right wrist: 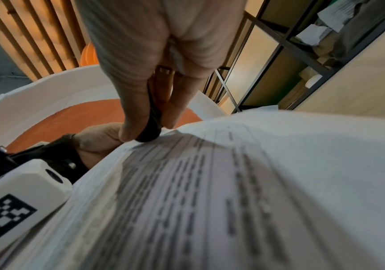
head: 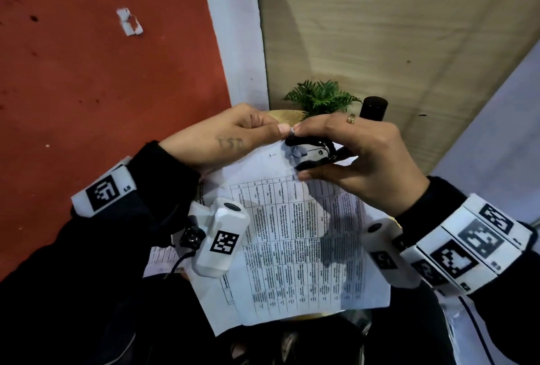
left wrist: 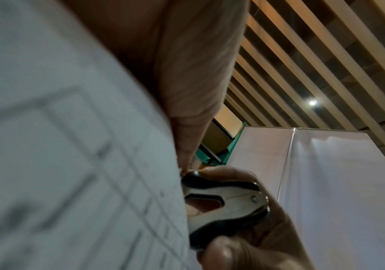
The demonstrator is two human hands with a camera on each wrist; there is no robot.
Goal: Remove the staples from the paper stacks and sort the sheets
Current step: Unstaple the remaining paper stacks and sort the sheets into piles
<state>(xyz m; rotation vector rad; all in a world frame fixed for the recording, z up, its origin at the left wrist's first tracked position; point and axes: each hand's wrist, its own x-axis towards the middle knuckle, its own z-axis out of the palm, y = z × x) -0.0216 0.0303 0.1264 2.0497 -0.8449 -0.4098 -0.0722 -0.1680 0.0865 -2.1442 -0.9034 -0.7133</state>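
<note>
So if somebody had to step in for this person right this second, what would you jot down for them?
Left hand: pinches the top corner of the paper stack, holding it up off the lap.
Right hand: grips the black staple remover, its claws at that same corner.
Done: cannot tell whether the staple is out yet; the corner looks crumpled.
Left: finish pulling this staple, separate and sort the sheets. More printed sheets lie below the left wrist.
Nearby: a small green plant sits beyond the hands.

Lighting dim, warm; round recessed ceiling spotlight [left wrist: 312, 102] glows overhead. Soft shadows on pale wood-grain panel [head: 380, 28]. Wrist views blurred up close; edges bowed.
</note>
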